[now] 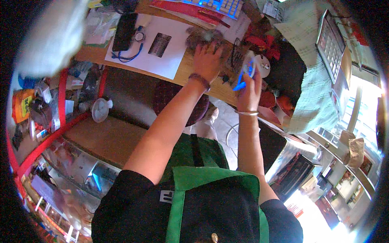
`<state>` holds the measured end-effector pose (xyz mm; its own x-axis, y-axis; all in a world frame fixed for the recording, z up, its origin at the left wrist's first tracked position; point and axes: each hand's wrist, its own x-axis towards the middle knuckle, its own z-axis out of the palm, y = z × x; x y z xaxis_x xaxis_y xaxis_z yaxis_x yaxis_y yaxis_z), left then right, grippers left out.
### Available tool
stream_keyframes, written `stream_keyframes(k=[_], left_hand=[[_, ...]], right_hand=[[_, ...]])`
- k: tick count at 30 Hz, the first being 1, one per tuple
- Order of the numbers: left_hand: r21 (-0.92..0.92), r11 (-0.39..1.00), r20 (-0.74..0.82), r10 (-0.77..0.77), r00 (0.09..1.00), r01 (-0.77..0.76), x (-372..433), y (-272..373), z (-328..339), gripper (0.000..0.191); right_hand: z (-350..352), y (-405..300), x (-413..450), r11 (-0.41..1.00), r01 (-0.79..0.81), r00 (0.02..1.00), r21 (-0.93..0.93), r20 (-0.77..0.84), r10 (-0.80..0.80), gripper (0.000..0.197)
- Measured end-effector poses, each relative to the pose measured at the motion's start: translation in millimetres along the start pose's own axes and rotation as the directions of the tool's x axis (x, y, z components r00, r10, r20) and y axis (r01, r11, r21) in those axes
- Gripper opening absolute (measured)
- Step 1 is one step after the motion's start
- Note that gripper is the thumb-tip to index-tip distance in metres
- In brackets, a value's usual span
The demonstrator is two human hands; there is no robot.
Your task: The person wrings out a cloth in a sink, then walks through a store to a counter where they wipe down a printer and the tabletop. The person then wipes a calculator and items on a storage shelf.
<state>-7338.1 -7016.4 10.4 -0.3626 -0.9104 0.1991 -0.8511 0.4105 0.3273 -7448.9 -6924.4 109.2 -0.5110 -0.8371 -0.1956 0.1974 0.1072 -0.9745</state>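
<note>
My left hand (209,57) reaches over the wooden desk (185,68), its fingers on a blurred, crumpled grey-brown bundle (196,35). Whether the fingers grip this bundle or only rest on it is unclear. At the desk's front edge, my right hand (250,89) holds a bright blue object (241,82), too blurred to name exactly. A pale round disc (263,65) lies just beyond that hand. Left of the bundle, a white sheet (173,62) carries a dark card (160,45), a black phone-like slab (124,32) and a blue cord (133,57).
A backlit keyboard (226,7) sits at the desk's far side. Red cloth-like items (263,44) lie to the right, before a pale green draped cloth (304,100). Under the desk is a dark round seat (182,103). Red-framed shelving (62,100) stands at left.
</note>
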Motion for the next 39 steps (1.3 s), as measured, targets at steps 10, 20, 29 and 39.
stream_keyframes(k=[10, 20, 29, 39], left_hand=[[-0.112, 0.993, -0.001, 0.044, 0.999, -0.044, -71, 9, -39, 0.040], [0.009, 0.996, 0.064, 0.090, 0.994, -0.091, 0, 11, -6, 0.039], [-0.003, 0.999, 0.054, -0.045, 0.998, 0.045, -94, 7, -46, 0.040], [-0.079, 0.997, 0.054, 0.009, 0.999, -0.004, -122, 23, -60, 0.042]], right_hand=[[-24, -28, 0, 0.996, 0.043, 0.999, 0.076, -0.005, -0.043, 0.060], [-18, -28, -3, 0.997, 0.068, 0.995, -0.027, 0.076, -0.066, 0.062], [1, -10, 30, 0.609, 0.379, 0.925, -0.697, 0.266, -0.271, 0.068], [104, 43, 104, 0.340, 0.284, 0.922, -0.897, 0.158, -0.354, 0.078]])
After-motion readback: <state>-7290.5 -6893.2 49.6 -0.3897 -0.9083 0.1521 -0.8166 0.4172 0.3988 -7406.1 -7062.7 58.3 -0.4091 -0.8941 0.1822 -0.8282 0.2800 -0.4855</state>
